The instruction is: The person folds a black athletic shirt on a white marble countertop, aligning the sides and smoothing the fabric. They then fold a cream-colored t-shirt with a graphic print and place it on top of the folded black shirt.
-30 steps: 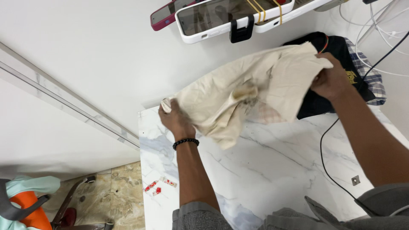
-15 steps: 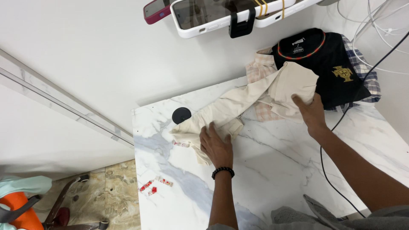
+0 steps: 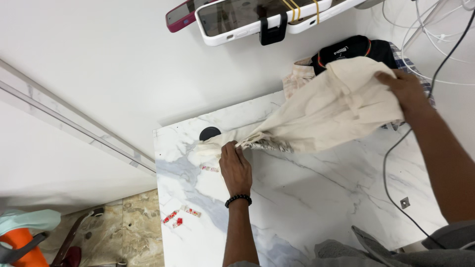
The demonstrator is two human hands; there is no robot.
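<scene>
A cream cloth garment [image 3: 326,111] stretches across the upper middle of the frame, from the centre up toward the upper right, over a white marble-patterned table [image 3: 316,198]. The left hand [image 3: 235,165], near the centre of the frame and wearing a dark bead bracelet [image 3: 238,200] at the wrist, rests palm down on the tabletop with its fingers curled over the lower, bunched end of the garment, pinching that end against the table. The right hand [image 3: 404,89], in the upper right, is closed around the opposite end, fingers folded over the fabric and lifting it clear of the surface, so the cloth hangs in a taut, sagging span between the two hands. Just above the left hand, a round black disc [image 3: 210,132] sits on the table, partly covered by the garment's edge. Behind the raised end, at the top right, lies a pile of other clothes, with a black shirt [image 3: 361,48] on top. A black cable [image 3: 391,168] runs down the right part of the table. Small red and white wrappers [image 3: 177,217] lie near the table's lower left edge. White phones [image 3: 257,15] in a holder hang along the top of the frame.
</scene>
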